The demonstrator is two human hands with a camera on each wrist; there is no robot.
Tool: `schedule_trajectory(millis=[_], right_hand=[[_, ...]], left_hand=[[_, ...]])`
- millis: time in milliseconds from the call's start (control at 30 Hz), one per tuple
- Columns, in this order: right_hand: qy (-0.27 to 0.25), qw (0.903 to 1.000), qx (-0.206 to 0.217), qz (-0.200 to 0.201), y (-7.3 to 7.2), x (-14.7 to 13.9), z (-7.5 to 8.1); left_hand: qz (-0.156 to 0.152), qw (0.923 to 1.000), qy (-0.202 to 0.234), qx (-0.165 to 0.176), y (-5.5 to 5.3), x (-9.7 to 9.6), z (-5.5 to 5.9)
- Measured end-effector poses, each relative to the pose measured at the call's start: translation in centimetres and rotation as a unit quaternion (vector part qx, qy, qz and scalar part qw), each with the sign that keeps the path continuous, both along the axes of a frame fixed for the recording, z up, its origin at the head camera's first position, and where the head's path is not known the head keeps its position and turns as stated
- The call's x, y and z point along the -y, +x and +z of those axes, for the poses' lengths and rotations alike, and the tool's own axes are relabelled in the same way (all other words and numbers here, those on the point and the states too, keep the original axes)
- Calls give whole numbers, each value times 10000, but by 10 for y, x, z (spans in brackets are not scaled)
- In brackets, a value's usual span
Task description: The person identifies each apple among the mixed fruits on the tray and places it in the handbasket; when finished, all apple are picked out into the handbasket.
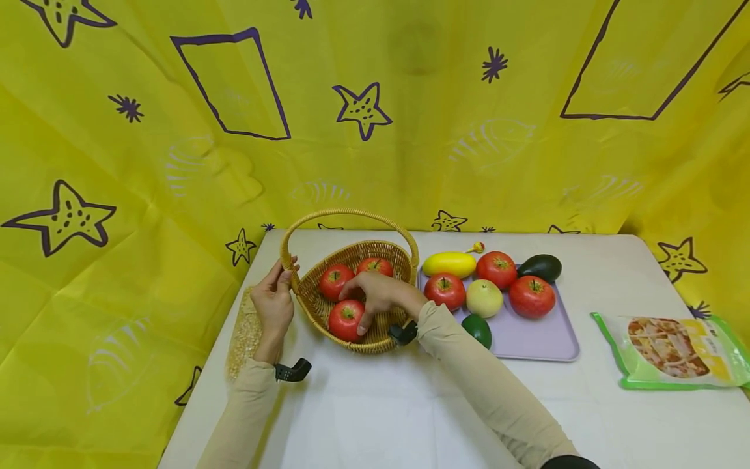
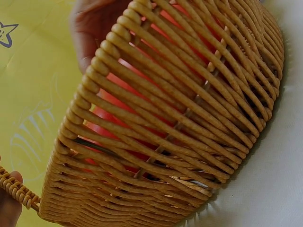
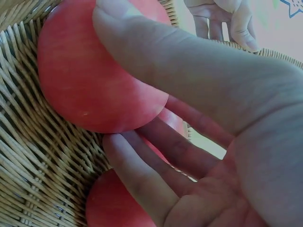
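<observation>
Rn R grip [image 1: 375, 296] curls round apple [image 1: 344, 319], L grip [image 1: 274, 311] pinches handle [image 1: 349, 212]; tug cd tip basket [image 1: 402, 262] twd counter [image 1: 351, 417] L edge

Beige sleeves [image 1: 492, 381] end near black, curved wrist mounts [image 1: 294, 370].

I read the basket [image 1: 403, 266] on my feed as rough woven wicker, the apples [image 1: 346, 319] inside it as glossy, the tray [image 1: 536, 340] to its right as smooth plastic, the bag [image 1: 668, 348] farther right as shiny plastic.

A green-edged packet [image 1: 676, 352] lies on the table [image 1: 363, 417]
</observation>
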State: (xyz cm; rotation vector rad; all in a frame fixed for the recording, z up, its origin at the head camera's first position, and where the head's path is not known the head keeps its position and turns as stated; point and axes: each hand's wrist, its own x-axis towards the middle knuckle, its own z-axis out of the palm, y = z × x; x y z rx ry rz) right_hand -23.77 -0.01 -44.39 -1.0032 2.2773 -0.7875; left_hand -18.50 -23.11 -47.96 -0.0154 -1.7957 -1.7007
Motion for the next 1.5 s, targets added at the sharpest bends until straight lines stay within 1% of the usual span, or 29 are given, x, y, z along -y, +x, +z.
schedule_trajectory(millis=[133,300,400,467,533,667,733,833,1033,1200,1367,1500], right_hand=[[-30,10000,33,8,0,-2,0],[-202,9998,-60,26,3,-7,5],[-438,9990,-60,-8,7,-15,10],[-710,9975,-31,31,10,-23,13],[-1070,9942,32,97,14,-31,16],[-1856,9821,191,261,22,-51,22],[-2150,9760,222,266,27,-63,25],[-2421,9699,168,195,35,-81,30],[-2751,9614,36,-71,42,-121,29],[-2792,9581,-229,-596,41,-151,26],[-2669,9557,-409,-1171,34,-171,17],[-2413,9572,-536,-1507,25,-181,5]], left_hand=[[-4,10000,-34,32,0,1,0],[-31,9999,9,97,1,2,1],[-39,9999,19,107,0,2,0],[-32,9999,0,100,0,2,0],[-23,10000,-20,89,0,2,0],[-17,10000,-31,90,0,1,1],[-17,9999,-34,98,1,1,1],[-17,9999,-40,100,1,1,2],[-3,9999,-67,84,1,1,1],[-11,9999,-90,71,1,3,-1],[-29,9999,-98,31,0,3,-2],[-28,10000,-62,58,0,2,-2]])
